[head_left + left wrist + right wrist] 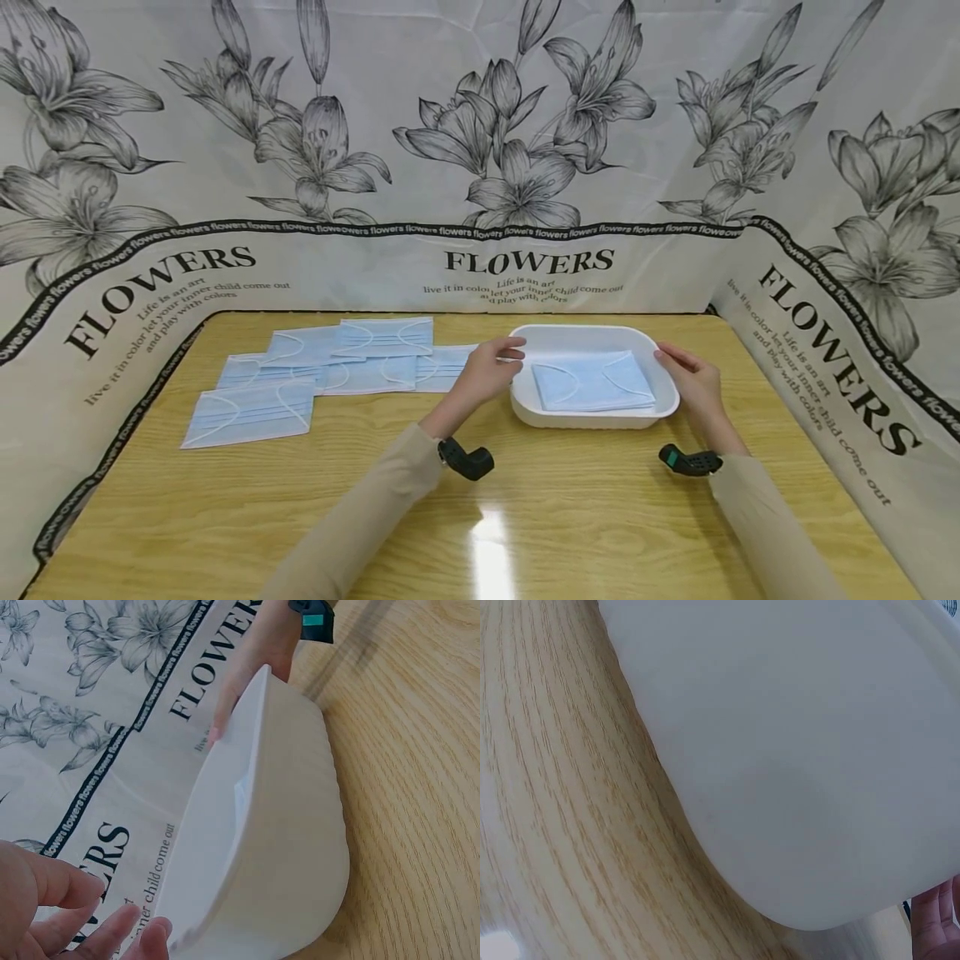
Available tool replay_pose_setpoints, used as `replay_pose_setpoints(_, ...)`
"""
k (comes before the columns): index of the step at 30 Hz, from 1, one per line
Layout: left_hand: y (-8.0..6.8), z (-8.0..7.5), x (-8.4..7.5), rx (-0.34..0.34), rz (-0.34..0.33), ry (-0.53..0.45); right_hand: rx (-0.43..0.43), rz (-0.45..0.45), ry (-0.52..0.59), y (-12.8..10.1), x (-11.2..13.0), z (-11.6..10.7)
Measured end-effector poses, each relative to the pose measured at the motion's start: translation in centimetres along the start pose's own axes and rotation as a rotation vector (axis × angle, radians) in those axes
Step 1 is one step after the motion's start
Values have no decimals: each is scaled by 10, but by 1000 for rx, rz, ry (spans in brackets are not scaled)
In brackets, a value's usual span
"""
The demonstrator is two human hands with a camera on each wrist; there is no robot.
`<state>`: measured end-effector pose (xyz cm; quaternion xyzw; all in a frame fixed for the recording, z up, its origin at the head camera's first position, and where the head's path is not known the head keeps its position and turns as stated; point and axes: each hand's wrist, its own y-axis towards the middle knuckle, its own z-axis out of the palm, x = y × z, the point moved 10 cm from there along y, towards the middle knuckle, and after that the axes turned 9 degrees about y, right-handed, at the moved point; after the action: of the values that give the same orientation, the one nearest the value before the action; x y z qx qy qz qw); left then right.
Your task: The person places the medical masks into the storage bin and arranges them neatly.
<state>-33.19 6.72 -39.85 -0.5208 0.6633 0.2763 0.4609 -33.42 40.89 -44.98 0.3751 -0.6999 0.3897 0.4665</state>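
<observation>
white tray (596,337) sits on the worktop (480,517) at about 1 o'clock from centre, with blue masks (592,382) stacked flat inside it. left hand (487,371) at the tray's 9 o'clock rim, fingers loosely extended, fingertips touching or just off the edge; its grip is released, nothing pinched. right hand (693,383) lies along the 3 o'clock rim, fingers fairly straight against the wall, also grasping nothing.

risks, as judged: the tray looks light and the worktop is glossy, so an uneven push from either hand could skate it or tip the near rim. the stack inside sits slightly askew; a jolt could slide the top mask and its ear loops over the low wall. loops might also snag a fingertip when the hands leave.

counts: one tray. masks in tray: at least one, likely more, the layers can't be separated. loose masks (330,375) at 10 o'clock, overlapping: about six, the edges partly hidden. two hands, two wrist cameras.
</observation>
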Motion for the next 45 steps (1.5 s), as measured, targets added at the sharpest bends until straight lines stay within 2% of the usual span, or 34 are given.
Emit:
replay_pose_setpoints(7, -6, -23, 5, -71, 26, 27, 5, 17, -11, 0, -2, 1)
replay_pose_setpoints(16, -13, -58, 19, -149, -10, 30, 13, 31, -1, -2, -2, 2)
replay_pose_setpoints(23, -16, -79, 38, -167, -53, 23, 12, 36, -14, -2, -1, 0)
replay_pose_setpoints(32, -28, -108, 59, -208, -99, 17, -10, 30, -11, -1, -1, 0)
replay_pose_setpoints(36, -34, -121, 66, -238, -121, 33, -6, 18, -27, 0, 0, 1)
replay_pose_setpoints(45, -46, -142, 79, -248, -146, 7, 11, 21, -10, 0, 1, 0)
